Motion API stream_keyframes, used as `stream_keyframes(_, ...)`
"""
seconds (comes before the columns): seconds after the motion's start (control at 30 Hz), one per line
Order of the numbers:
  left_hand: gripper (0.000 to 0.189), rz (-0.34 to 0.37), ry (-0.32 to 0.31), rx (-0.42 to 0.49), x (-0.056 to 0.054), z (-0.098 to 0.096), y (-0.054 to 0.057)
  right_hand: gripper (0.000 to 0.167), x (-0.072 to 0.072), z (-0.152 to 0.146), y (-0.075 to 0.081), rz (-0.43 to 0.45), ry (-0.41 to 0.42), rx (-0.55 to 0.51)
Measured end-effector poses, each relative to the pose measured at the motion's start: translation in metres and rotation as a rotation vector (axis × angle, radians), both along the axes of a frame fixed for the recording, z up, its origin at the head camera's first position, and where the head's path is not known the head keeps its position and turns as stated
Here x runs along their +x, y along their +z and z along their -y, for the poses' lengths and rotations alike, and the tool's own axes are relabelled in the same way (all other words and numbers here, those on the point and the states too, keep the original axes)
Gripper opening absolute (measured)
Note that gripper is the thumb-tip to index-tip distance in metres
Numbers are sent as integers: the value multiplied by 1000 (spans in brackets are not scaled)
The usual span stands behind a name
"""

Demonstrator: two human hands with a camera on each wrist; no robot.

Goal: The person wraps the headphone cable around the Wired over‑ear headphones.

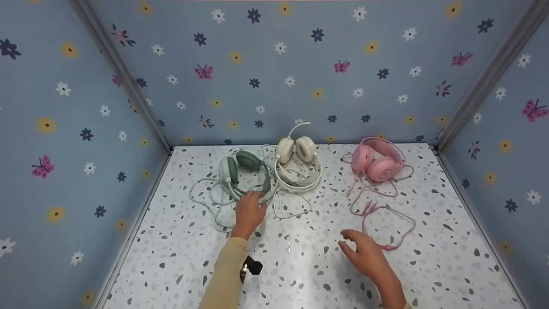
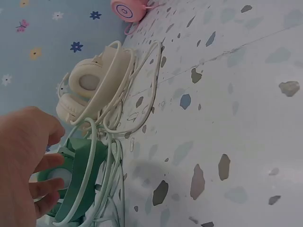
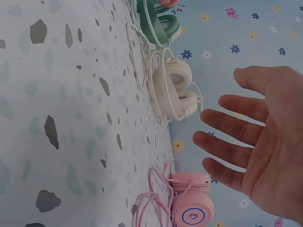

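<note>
Green headphones (image 1: 231, 171) lie at the left of the speckled table, their pale cable looped beside them. My left hand (image 1: 250, 210) is at the near side of their headband (image 2: 84, 182). In the left wrist view its fingers (image 2: 47, 187) are spread and loosely bent, right at the green headset. White headphones (image 1: 305, 150) lie at the middle back, ear cups up, with a thin microphone boom. Pink headphones (image 1: 384, 168) lie at the back right. My right hand (image 1: 366, 255) hovers in front of them, fingers extended and holding nothing.
The pink cable (image 1: 411, 231) trails toward the front of the table. Flower-patterned panels (image 1: 300, 64) close the back and both sides, with grey rails at the corners. A small black object (image 1: 255, 267) shows beside my left sleeve.
</note>
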State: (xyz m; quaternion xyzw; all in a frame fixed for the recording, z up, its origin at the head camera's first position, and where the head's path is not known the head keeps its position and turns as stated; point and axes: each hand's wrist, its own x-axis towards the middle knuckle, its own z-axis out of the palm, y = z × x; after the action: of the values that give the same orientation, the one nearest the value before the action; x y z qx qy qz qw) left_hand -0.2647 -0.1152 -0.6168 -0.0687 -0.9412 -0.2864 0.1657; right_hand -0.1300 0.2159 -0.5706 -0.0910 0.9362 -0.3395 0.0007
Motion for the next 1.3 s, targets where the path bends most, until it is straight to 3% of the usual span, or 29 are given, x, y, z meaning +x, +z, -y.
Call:
stream_keyframes(0.13,29,26,-20,-41,-12,-4,-7,23,6,4,-5,44,30,-20)
stream_keyframes(0.3,47,142,-16,-56,-17,-6,-11,27,11,11,-10,103,81,-19)
stream_keyframes(0.5,67,348,92,-139,-11,-2,-9,30,17,19,-15,197,157,-50)
stream_keyframes(0.63,90,494,202,-263,-6,1,-3,25,17,23,-18,204,208,-60)
stream_keyframes(0.73,94,566,260,-383,-3,2,0,23,18,24,-20,204,228,-62)
stream_keyframes(0.8,86,543,263,-420,0,1,-1,22,18,24,-21,211,225,-63)
stream_keyframes(0.87,71,465,243,-417,3,0,-4,23,18,24,-22,223,222,-65)
stream_keyframes(1.0,45,264,174,-343,8,1,-11,24,19,22,-23,241,226,-69)
stream_keyframes(1.07,39,206,139,-294,10,3,-12,24,18,22,-23,253,226,-70)
stream_keyframes(1.17,36,180,81,-257,12,6,-5,24,18,20,-22,270,219,-69)
stream_keyframes(1.3,40,186,6,-258,19,7,14,24,18,19,-21,318,200,-64)
